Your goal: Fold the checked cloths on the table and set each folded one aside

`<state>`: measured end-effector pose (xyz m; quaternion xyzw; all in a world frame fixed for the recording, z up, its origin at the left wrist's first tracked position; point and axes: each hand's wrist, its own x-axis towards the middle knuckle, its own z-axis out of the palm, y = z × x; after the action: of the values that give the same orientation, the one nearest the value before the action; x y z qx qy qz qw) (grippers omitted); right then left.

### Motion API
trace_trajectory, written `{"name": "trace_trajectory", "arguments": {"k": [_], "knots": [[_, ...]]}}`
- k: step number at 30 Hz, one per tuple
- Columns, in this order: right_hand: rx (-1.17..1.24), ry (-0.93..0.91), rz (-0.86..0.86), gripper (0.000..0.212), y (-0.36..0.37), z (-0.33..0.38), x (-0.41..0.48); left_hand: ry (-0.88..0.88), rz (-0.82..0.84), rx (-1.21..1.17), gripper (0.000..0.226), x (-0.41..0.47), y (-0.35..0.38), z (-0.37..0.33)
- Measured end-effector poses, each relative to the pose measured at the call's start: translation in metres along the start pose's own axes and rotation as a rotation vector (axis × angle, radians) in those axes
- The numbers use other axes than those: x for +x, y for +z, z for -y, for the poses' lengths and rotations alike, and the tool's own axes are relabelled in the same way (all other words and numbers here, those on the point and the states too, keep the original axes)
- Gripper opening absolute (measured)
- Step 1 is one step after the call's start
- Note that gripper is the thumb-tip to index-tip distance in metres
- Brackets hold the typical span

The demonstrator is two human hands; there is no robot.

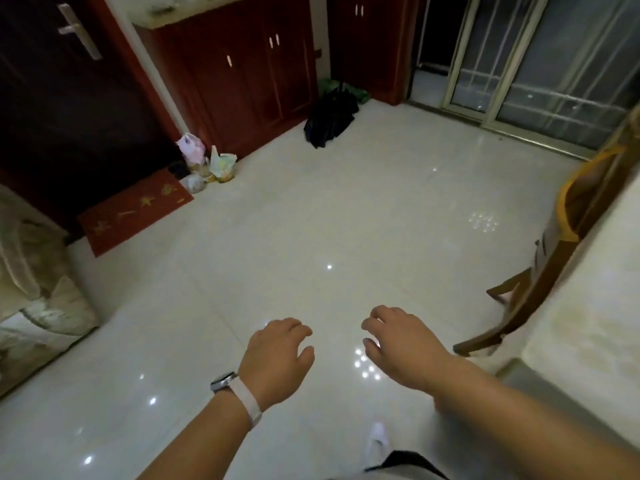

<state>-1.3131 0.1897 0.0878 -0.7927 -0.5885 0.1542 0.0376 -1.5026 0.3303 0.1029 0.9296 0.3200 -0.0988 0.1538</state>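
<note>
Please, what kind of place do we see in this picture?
Most likely a room in a home, near the entrance. A red doormat lies before a dark door, red wooden cabinets stand along the wall, and a wooden chair stands on the glossy tiled floor.

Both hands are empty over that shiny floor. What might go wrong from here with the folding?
No checked cloth is in view; the table sits at the right edge, so left hand and right hand may reach blind.
The wooden chair stands beside the table and might get bumped.
The glossy floor may be slippery.
</note>
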Motion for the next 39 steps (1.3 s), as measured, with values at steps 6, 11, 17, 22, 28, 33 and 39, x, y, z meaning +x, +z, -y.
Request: {"name": "trace_trajectory", "arguments": {"k": [6, 11, 17, 22, 28, 33, 39], "knots": [[-0.035, 0.105, -0.036, 0.041, -0.037, -0.075, 0.041, 0.090, -0.023, 0.019, 0.040, 0.095, -0.032, -0.034], [0.019, 0.209, -0.028, 0.041, -0.046, -0.106, 0.072, 0.180, 0.021, 0.048, 0.040, 0.164, -0.046, -0.042], [0.032, 0.355, 0.017, 0.040, -0.045, -0.145, 0.131, 0.281, 0.122, -0.012, 0.044, 0.270, -0.048, -0.031], [0.024, 0.490, 0.042, 0.040, -0.073, -0.170, 0.194, 0.387, 0.161, -0.078, 0.045, 0.368, -0.063, -0.019], [0.036, 0.640, 0.015, 0.042, -0.121, -0.189, 0.272, 0.494, 0.134, -0.122, 0.036, 0.483, -0.108, -0.005], [0.106, 0.777, -0.097, 0.041, -0.151, -0.215, 0.307, 0.559, 0.132, -0.132, 0.034, 0.550, -0.135, -0.013], [0.121, 0.869, -0.132, 0.041, -0.172, -0.265, 0.326, 0.630, 0.154, -0.102, 0.034, 0.615, -0.146, -0.048]]}}
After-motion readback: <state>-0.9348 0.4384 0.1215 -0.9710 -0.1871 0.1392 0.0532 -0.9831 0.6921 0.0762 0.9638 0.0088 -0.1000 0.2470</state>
